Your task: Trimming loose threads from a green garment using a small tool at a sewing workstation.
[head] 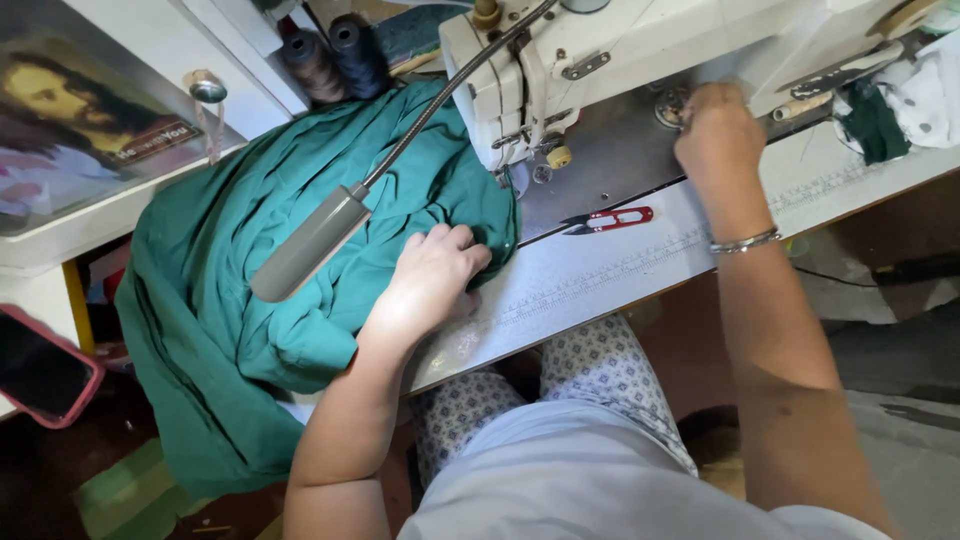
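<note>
I see left hand (432,275) pressing the green fabric (250,290) on the counter (600,270), fingers curled, gripping a fold. Right hand (715,125) reaches under the sewing machine (600,50); fingertips hidden (can't tell its grip). Red thread snips (608,220) lie between.

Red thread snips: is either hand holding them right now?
No, the red thread snips lie alone on the table, between the left hand and right hand.

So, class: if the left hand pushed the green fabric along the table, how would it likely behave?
The green fabric lies in folds and hangs over the table edge, so it's probably floppy. It would likely bunch under the left hand rather than slide flat.
</note>
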